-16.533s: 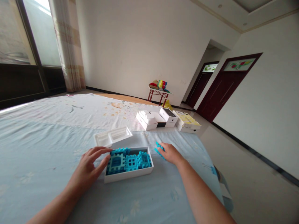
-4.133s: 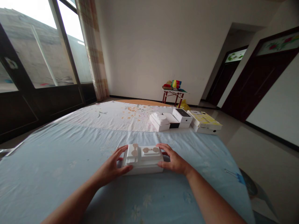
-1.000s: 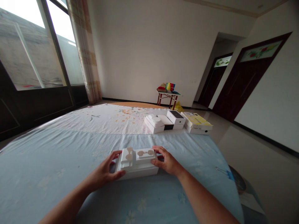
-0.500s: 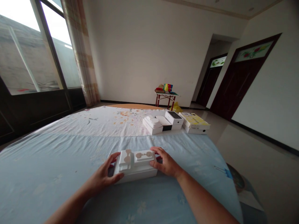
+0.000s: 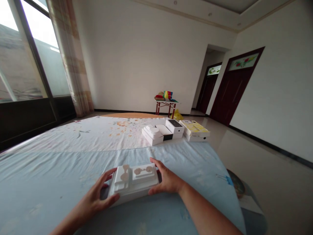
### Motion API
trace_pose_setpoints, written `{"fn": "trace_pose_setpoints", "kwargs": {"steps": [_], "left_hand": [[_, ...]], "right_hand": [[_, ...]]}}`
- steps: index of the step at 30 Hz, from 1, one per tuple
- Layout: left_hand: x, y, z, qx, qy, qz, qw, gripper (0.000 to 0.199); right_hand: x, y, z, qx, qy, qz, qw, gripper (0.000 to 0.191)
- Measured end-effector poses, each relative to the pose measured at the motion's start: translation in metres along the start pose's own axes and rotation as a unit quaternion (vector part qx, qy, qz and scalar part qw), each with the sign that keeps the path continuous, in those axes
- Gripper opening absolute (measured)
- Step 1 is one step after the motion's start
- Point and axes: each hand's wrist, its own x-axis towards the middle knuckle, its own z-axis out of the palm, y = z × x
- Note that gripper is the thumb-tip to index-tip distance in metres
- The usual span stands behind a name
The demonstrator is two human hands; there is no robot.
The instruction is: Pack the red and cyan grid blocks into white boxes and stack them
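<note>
A white box point(image 5: 137, 194) lies on the blue part of the tablecloth in front of me. On top sits a white moulded tray point(image 5: 143, 172) with raised blocks that have beige shapes on them. My left hand point(image 5: 102, 192) grips the left end, thumb along the front edge and fingers behind. Around the right end is my right hand point(image 5: 166, 179), its thumb at the front corner and its fingers at the back corner. The box's far side is hidden.
Farther back stand an open white box with a tray point(image 5: 153, 135), a white and black box point(image 5: 165, 132), a stacked white box point(image 5: 174, 127) and a yellow-and-white box point(image 5: 195, 130). A blue clip point(image 5: 228, 180) sits at the table's right edge.
The view has swung slightly right and up, so everything appears farther left and lower. Both hands stay at the ends of the box; the right thumb has slid down to its front corner.
</note>
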Motion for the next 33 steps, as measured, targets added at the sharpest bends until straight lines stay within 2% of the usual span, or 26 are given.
{"fn": "trace_pose_setpoints", "kwargs": {"steps": [8, 16, 20, 23, 28, 33], "left_hand": [[0.001, -0.01, -0.003, -0.013, -0.009, -0.008, 1.0, 0.07], [0.006, -0.013, -0.007, -0.063, -0.014, 0.007, 0.998, 0.064], [0.006, -0.015, -0.008, -0.117, -0.011, 0.003, 0.993, 0.067], [0.007, -0.016, -0.008, -0.183, 0.011, -0.016, 0.983, 0.066], [0.009, -0.013, -0.007, -0.239, 0.06, -0.038, 0.968, 0.067], [0.009, -0.005, -0.004, -0.243, 0.08, -0.044, 0.966, 0.072]], "right_hand": [[0.002, 0.006, -0.002, -0.032, -0.006, -0.026, 0.999, 0.115], [0.003, 0.002, -0.004, -0.049, -0.011, -0.029, 0.998, 0.106], [0.003, 0.0, -0.003, -0.037, -0.008, -0.023, 0.999, 0.106], [0.002, 0.0, -0.001, -0.025, 0.004, -0.01, 1.0, 0.104], [0.005, 0.003, 0.005, 0.007, 0.054, 0.015, 0.998, 0.104], [0.028, 0.014, 0.007, 0.023, 0.164, 0.013, 0.986, 0.098]]}}
